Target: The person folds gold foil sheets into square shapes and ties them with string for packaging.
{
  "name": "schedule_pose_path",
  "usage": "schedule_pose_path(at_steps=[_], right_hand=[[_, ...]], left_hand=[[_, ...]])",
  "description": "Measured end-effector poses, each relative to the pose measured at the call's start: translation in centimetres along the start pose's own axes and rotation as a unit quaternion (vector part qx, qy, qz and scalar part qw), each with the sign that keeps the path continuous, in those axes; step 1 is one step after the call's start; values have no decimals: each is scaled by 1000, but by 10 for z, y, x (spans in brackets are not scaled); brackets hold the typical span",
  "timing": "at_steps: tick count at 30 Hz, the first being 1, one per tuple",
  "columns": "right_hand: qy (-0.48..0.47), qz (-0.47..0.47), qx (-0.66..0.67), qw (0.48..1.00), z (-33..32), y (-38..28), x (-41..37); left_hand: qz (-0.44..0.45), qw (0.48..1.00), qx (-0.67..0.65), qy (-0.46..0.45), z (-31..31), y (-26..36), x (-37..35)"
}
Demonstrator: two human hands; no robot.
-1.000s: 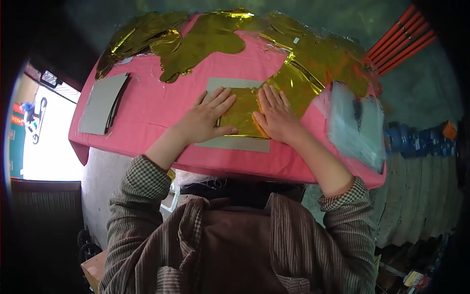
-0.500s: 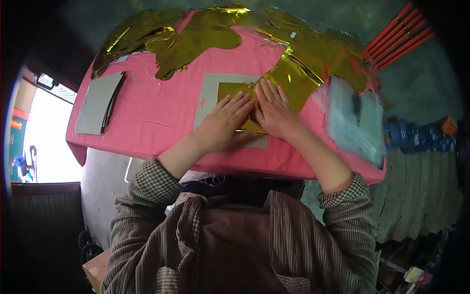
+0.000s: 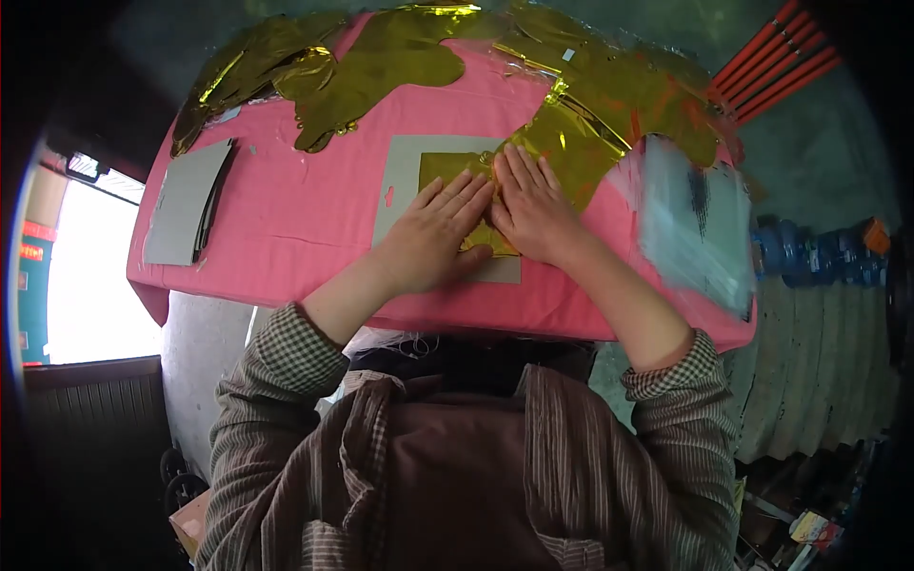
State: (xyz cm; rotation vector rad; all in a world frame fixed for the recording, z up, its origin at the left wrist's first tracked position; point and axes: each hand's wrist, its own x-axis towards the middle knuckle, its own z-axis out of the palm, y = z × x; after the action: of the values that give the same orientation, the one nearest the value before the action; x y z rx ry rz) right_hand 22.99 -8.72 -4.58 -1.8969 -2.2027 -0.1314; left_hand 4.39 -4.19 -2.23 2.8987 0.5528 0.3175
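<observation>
Pink table (image 3: 286, 219) beneath grey card (image 3: 405, 181). Loose gold foil sheets (image 3: 400, 57) beyond card, clear bags (image 3: 695, 228) right of card, card stack (image 3: 181, 205) left. Foil square (image 3: 443, 169) on card. Left hand (image 3: 433, 238), right hand (image 3: 533, 214) open, flat, pressing foil square.

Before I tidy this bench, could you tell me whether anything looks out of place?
The gold foil sheets lie crumpled and overlapping along the pink table's far side, and the clear plastic stack seems to overhang its right edge. The grey card lies straight.
</observation>
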Motion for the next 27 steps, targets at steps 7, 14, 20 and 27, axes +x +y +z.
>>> schedule_pose_path(at_steps=[7,14,20,27], right_hand=[[-10,4,10,1000,-1,-1,0],[-29,8,9,1000,-2,-1,2],[-33,8,-1,999,-3,-2,1],[-28,7,-4,1000,-1,-1,2]], left_hand=[[2,999,-43,-15,-8,-3,1],[-80,997,16,-10,-15,-28,3],[-77,996,51,-13,-4,-36,0],[-63,998,11,19,-9,-35,-4]])
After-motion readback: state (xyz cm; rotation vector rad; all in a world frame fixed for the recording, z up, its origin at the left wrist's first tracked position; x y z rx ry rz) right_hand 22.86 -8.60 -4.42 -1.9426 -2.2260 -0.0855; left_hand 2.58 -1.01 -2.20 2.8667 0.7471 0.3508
